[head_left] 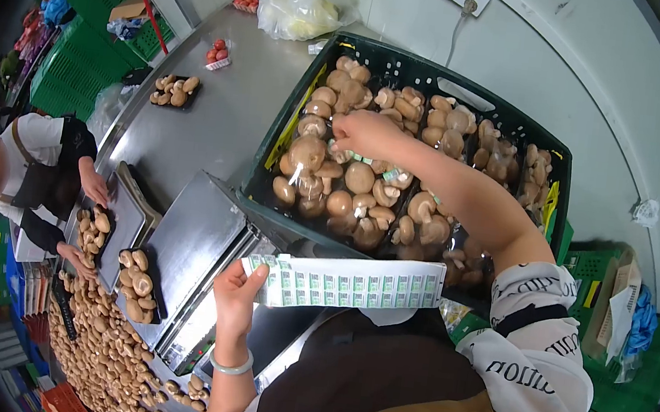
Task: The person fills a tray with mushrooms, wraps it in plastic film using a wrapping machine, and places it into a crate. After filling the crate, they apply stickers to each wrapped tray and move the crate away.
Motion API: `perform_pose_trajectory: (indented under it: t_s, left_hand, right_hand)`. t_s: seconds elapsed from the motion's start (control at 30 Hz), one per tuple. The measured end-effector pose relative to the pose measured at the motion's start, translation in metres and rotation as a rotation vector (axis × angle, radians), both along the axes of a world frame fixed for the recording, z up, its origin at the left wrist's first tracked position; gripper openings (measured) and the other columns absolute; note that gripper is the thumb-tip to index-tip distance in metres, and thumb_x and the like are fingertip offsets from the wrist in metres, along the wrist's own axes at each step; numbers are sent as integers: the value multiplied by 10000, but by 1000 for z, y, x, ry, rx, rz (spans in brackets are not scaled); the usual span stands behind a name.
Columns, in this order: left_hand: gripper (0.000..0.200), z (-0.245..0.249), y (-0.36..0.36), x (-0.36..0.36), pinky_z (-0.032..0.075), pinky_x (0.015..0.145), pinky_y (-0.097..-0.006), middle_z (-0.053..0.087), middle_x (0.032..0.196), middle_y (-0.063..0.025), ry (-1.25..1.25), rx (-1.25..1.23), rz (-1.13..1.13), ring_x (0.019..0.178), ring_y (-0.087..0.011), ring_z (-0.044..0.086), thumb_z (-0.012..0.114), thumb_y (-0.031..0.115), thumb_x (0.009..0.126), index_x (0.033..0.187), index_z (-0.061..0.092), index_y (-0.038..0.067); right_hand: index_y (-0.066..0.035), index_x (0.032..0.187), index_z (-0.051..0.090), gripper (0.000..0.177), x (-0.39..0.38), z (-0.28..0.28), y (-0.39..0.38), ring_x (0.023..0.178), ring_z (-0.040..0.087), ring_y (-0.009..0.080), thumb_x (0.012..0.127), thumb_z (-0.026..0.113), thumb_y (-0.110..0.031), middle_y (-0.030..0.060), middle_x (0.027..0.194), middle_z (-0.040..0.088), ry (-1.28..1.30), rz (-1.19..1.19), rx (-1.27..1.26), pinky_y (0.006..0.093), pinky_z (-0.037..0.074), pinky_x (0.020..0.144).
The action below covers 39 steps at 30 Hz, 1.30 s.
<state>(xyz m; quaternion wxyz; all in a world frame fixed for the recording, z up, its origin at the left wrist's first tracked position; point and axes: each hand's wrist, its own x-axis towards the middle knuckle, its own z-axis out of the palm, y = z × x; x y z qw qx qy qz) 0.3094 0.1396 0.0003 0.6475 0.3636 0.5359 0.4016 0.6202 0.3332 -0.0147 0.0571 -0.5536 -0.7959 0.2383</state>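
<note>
Stainless-steel table [218, 112] fills the packing room's middle, and a dark plastic crate [411, 62] at its near end is packed with film-wrapped mushroom trays [359, 178]. At the far left a co-worker [41, 165] sorts loose mushrooms [101, 359], well apart from the crate.

The label sheet [354, 284] hangs across the person's front, gripped only at its left end by the left hand [237, 293], thumb and fingers clenched on it. Its long free end looks likely to sag, fold or catch on the crate's edge.

The right hand [363, 132] reaches into the crate, fingertips pinched together and pressing on a tray's film beside small labels [364, 159]. Too hard a press could split the film, and a wrinkle there could leave a label crooked or half-stuck.
</note>
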Motion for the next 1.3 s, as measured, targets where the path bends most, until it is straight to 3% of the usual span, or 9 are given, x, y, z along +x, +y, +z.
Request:
perform_pose_trajectory:
  t_s: [0.07, 0.23, 0.33, 0.47, 0.63, 0.73, 0.9, 1.13, 1.3]
  left_hand:
    - [111, -2, 1, -2, 511, 640, -237, 696, 841, -80, 30, 14, 30, 679, -100, 639, 595, 51, 925, 973, 636, -40]
    - [129, -6, 10, -5, 490, 608, -219, 681, 810, -54, -13, -18, 70, 652, -83, 617, 634, 85, 917, 973, 631, -31]
    - [126, -3, 17, 2, 483, 636, -218, 680, 836, -48, -7, -22, 51, 683, -78, 614, 631, 86, 920, 980, 627, -25]
    - [142, -3, 21, 4, 473, 658, -222, 677, 859, -45, 29, 5, 32, 712, -76, 605, 630, 92, 922, 1006, 629, -23]
    - [140, -9, 23, 3, 470, 674, -223, 679, 877, -42, -18, -26, 69, 723, -77, 603, 604, 67, 932, 1032, 627, -29]
    - [113, -9, 27, 13, 469, 600, -212, 677, 831, -45, -5, -5, 84, 656, -68, 602, 579, 91, 949, 978, 613, -13]
    - [113, 1, 26, 17, 455, 611, -210, 675, 843, -37, 11, 21, 41, 672, -71, 597, 581, 81, 947, 997, 614, -15]
    - [133, 7, 15, 28, 476, 716, -231, 681, 921, -54, -66, 73, 86, 777, -86, 615, 579, 39, 938, 1045, 616, -30]
    - [170, 25, 16, 49, 466, 548, -217, 661, 818, -36, 10, 127, 7, 630, -71, 585, 630, 101, 920, 1028, 619, -30]
  right_hand:
    - [-50, 957, 634, 247, -4, 30, 13, 851, 676, 325, 821, 657, -256, 153, 836, 668, -327, -94, 201, 423, 538, 728]
    - [-71, 984, 574, 170, 61, 44, 97, 823, 614, 306, 836, 584, -155, 127, 917, 652, 168, -41, 10, 399, 464, 705]
    - [-57, 1017, 522, 163, 69, 22, 127, 702, 593, 248, 869, 576, -99, 91, 757, 625, 11, 150, 20, 372, 451, 637]
    - [-95, 1011, 577, 160, 61, 18, 125, 809, 622, 334, 868, 581, -166, 115, 860, 652, -465, -49, 304, 430, 468, 677]
    - [-75, 915, 569, 181, 103, 46, 117, 808, 615, 340, 738, 583, -40, 124, 829, 642, -337, 137, -95, 442, 452, 654]
    - [-81, 945, 532, 160, 118, 28, 105, 743, 571, 323, 794, 579, -55, 127, 775, 600, -418, 253, -197, 420, 419, 617]
    - [-53, 960, 611, 178, 116, 8, 78, 823, 648, 350, 804, 623, -137, 148, 838, 655, -599, -3, 254, 488, 505, 703]
    - [-67, 882, 614, 137, 177, 51, 31, 795, 649, 330, 786, 662, -153, 138, 795, 645, -283, 126, -223, 464, 497, 651]
    - [-48, 956, 629, 315, 138, 67, -22, 784, 648, 343, 816, 683, -324, 137, 845, 671, -438, -25, 281, 437, 511, 661]
